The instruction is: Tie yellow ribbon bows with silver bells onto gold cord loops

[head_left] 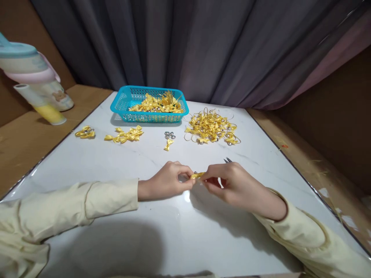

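Between my two hands a small yellow ribbon bow (197,175) is stretched just above the white table. My left hand (171,179) pinches its left end between thumb and forefinger. The right end is pinched by my right hand (228,181), whose fingers partly hide it. A small silver bell (196,172) shows at the top of the held bow. Grey pointed tips of a tool (227,160) stick out behind my right hand; the rest of it is hidden. Beyond my hands lie a single yellow bow (168,145) and several silver bells (169,135).
A blue plastic basket (121,110) holds yellow bows and bells. To its right spreads a pile of bows with bells and gold cords (210,125). Loose bows (124,135) and a small ribbon bundle (85,132) lie left. A bottle (55,92) and yellow-white tube (48,112) stand far left.
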Action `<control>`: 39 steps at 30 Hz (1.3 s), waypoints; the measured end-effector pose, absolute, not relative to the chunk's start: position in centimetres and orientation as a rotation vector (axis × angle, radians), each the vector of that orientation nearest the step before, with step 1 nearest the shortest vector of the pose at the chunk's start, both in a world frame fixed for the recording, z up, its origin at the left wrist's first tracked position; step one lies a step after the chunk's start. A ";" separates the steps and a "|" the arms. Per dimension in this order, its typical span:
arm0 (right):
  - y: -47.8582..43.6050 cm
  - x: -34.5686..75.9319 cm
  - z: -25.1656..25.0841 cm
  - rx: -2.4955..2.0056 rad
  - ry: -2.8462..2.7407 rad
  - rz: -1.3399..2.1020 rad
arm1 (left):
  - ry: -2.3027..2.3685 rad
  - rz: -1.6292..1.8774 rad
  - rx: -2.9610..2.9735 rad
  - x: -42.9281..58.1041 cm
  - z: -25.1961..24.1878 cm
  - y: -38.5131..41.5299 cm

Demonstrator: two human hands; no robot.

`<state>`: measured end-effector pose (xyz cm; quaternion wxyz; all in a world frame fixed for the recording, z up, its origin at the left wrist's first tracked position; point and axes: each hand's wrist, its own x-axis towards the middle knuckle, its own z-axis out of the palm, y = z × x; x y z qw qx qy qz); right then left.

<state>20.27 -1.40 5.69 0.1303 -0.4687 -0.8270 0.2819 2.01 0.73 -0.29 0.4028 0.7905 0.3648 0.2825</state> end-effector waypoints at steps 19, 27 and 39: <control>-1.7 19.1 3.6 -1.460 -2.112 0.883 | 1.055 0.848 1.946 2.1 -0.7 1.0; -1.6 19.6 2.3 -1.321 -2.412 -0.048 | 1.000 0.784 1.996 2.0 -0.3 0.9; -0.8 20.1 4.0 -1.345 -2.558 0.288 | 0.922 0.730 2.085 2.2 -0.3 0.8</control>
